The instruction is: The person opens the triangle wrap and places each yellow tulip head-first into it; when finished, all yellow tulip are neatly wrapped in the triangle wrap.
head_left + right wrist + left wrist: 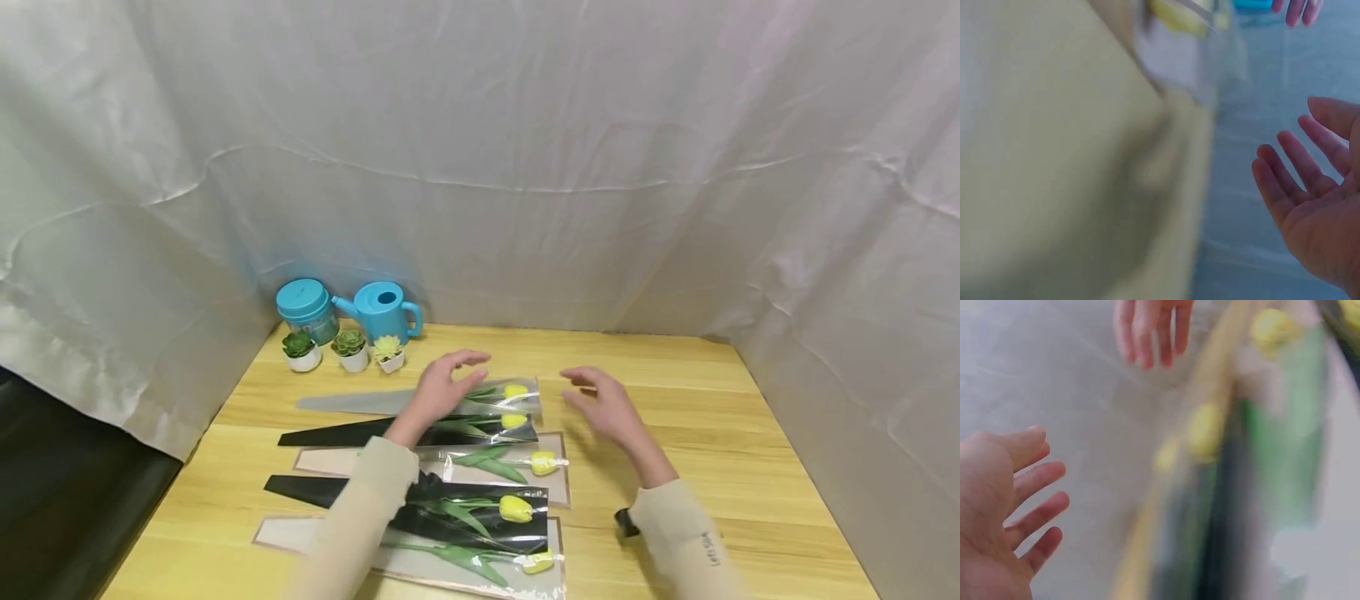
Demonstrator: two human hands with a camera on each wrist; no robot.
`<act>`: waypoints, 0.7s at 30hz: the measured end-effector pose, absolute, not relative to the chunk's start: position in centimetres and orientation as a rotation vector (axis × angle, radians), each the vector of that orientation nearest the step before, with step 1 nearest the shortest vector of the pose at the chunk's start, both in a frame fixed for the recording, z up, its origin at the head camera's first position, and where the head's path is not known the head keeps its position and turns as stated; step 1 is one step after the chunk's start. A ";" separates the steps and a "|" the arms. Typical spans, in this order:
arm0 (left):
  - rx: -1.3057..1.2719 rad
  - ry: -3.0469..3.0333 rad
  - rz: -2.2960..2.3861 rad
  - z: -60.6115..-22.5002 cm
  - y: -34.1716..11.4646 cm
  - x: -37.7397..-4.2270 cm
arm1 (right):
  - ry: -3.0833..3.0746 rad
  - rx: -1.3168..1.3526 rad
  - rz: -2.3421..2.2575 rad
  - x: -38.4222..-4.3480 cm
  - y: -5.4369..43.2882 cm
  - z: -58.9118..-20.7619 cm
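Several yellow tulips in flat wrapping sleeves lie in a column on the table, blooms toward the right. The farthest tulip (516,391) is in a grey sleeve (352,403). Nearer me come a black sleeve (322,432), a pale pink-edged sleeve (322,459), another black sleeve (300,487) and a second pale one (285,533). My left hand (442,387) hovers over the far sleeves with fingers spread, holding nothing. To the right of the blooms my right hand (606,408) is raised, also holding nothing. The left wrist view blurs the tulips; both hands' fingers look relaxed there.
At the back left stand a blue-lidded jar (303,304), a blue watering can (382,312) and small succulents, one in a white pot (305,360). A grey curtain (525,250) hangs behind the wooden table (712,433). A dark object (625,523) is by the right sleeve.
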State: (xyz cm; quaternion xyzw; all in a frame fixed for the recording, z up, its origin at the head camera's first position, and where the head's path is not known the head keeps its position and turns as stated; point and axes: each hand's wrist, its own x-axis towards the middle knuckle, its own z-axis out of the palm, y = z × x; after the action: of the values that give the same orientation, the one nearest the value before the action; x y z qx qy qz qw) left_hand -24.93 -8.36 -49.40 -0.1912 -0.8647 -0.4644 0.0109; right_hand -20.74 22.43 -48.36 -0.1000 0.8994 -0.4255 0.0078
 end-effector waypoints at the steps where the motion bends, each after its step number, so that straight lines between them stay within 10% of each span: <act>1: -0.607 -2.711 -1.396 -48.3 -9.0 -25.1 | 2.860 -0.343 -1.264 -20.5 23.0 -47.3; 21: -0.742 -2.355 -0.208 -38.5 -20.5 -21.4 | 3.810 -1.163 -0.119 -14.2 31.9 -37.4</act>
State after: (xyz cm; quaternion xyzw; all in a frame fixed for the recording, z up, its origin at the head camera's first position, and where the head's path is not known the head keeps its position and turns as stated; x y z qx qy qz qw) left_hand -21.39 -20.52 -38.48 -0.2832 -0.8985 -0.0792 0.3260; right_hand -14.16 31.95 -37.43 -0.2663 0.8723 -0.0273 -0.4093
